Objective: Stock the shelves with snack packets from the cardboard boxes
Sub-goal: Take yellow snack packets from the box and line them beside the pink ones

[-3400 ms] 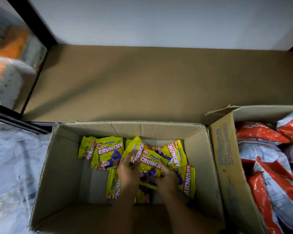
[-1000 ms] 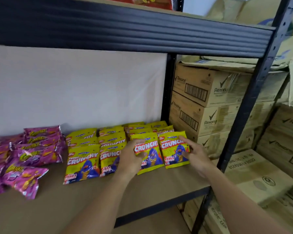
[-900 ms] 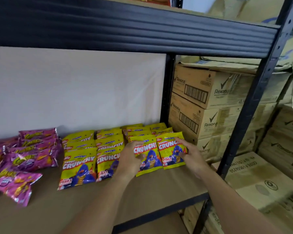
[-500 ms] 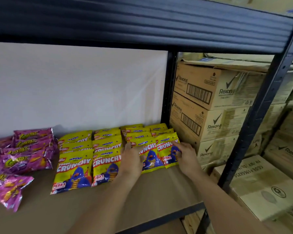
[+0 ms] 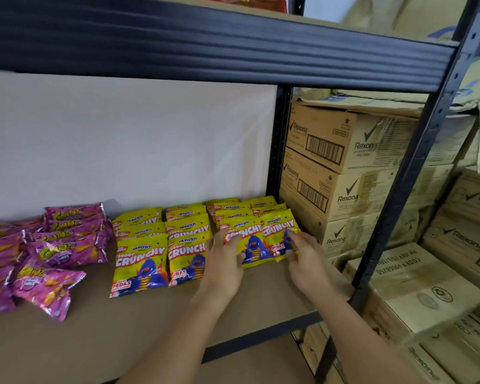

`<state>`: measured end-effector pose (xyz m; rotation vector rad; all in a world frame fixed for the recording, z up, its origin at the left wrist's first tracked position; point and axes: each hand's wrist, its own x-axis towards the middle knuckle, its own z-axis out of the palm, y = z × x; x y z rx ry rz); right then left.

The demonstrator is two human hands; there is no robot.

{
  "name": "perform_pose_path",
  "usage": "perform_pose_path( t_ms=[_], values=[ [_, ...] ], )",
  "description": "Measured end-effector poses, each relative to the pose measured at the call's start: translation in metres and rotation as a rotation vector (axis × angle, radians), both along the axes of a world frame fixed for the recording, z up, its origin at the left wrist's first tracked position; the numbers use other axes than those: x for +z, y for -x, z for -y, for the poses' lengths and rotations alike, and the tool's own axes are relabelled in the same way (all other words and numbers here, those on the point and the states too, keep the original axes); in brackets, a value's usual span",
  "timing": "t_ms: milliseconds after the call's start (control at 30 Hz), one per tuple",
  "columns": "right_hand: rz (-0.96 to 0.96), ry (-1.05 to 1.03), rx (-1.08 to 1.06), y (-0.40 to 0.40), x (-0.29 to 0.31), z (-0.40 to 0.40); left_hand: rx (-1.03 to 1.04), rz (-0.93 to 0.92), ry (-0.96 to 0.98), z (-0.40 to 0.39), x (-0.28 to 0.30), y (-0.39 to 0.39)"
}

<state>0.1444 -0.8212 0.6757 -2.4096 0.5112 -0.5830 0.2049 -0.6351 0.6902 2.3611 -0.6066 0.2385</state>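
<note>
Fingers of our left hand (image 5: pixel 224 260) are lying loosely spread, tips resting on the front yellow packet (image 5: pixel 250 245) of the third column; whether they are pinching it we cannot tell. Our right hand (image 5: pixel 306 260) is curling its fingers lightly, tips touching the lower edge of the rightmost yellow packet (image 5: pixel 280 235) without clearly clamping it.

Going left to right along the shelf (image 5: pixel 139 322):

- Purple packets (image 5: pixel 49 261): crinkled foil, glossy, lying in a loose, untidy heap.
- Yellow Crunchy packets (image 5: pixel 140 263): flat, shiny film pouches with crimped edges, overlapping in four columns running back to the white wall (image 5: pixel 122 139).
- Shelf board: matte brown, smooth, framed in black ribbed steel.
- Rexona cartons (image 5: pixel 341 167): plain corrugated card, stacked beyond the upright.

Progress, as we are judging it: the two right columns are just receiving their front packets, and bare board is showing ahead of every column, so stocking is partly done. The source boxes are out of view, so the remaining count is unknown.
</note>
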Motion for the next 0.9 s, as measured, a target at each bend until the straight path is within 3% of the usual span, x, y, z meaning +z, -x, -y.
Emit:
perform_pose_path(
  t_ms=[333, 500, 667, 900],
  values=[
    [0.184, -0.131, 0.111, 0.104, -0.012, -0.136, -0.163, -0.079, 0.324, -0.116, -0.021, 0.099],
    [0.222, -0.133, 0.22, 0.157, -0.058, -0.213, -0.22, -0.16, 0.405, -0.211, -0.059, 0.156],
    [-0.008, -0.292, 0.328, 0.184, -0.145, -0.297, -0.079, -0.314, 0.337, -0.31, -0.177, 0.173],
    [-0.273, -0.427, 0.435, 0.179, -0.359, -0.4, 0.202, -0.587, 0.263, -0.441, -0.413, 0.192]
  ],
)
